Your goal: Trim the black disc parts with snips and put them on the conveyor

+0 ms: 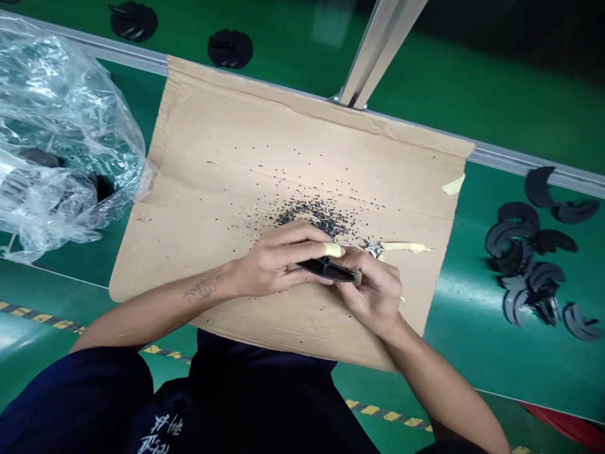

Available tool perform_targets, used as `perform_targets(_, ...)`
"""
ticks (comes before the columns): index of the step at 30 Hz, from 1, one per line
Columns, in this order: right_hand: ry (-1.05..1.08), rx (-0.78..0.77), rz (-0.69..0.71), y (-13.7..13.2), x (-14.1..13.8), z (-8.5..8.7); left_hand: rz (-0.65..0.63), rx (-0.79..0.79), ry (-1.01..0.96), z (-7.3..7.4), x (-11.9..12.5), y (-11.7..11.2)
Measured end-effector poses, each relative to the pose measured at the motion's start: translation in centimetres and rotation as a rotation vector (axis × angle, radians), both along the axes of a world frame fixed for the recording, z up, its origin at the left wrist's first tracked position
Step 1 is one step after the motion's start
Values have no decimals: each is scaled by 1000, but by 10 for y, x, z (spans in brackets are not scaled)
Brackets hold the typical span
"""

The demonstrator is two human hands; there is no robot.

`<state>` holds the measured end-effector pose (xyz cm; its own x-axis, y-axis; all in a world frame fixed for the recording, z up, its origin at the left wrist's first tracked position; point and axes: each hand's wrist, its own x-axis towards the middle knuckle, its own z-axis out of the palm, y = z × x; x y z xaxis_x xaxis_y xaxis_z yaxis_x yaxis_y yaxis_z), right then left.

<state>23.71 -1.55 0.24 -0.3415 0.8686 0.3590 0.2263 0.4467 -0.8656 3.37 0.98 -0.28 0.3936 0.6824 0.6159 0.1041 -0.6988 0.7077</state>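
A black curved plastic part (328,270) is held between my two hands, above the front half of a cardboard sheet (227,195). My left hand (283,255) grips its left side, with yellow tape around one finger. At its right end my right hand (371,284) is closed on it, thumb and fingers pressed together. Just beyond the hands lies a heap of tiny black scraps (316,214), thinning out across the cardboard. Wire nippers (375,248) with yellow-wrapped handles lie beside my right hand, partly covered by it.
Several black curved parts (529,252) lie in a loose pile on the green table at right. A clear plastic bag (61,126) with dark pieces inside sits at left. Two round black parts (230,48) lie past the metal rail, near an upright post (373,57).
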Motion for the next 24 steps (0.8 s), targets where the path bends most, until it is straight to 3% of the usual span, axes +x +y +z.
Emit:
perform_targets(11, -102, 97, 8, 1, 1, 1, 17, 58, 58, -1, 3, -3)
perform_targets(24, -64, 18, 54, -1, 4, 5, 4, 66, 75, 1, 1, -7)
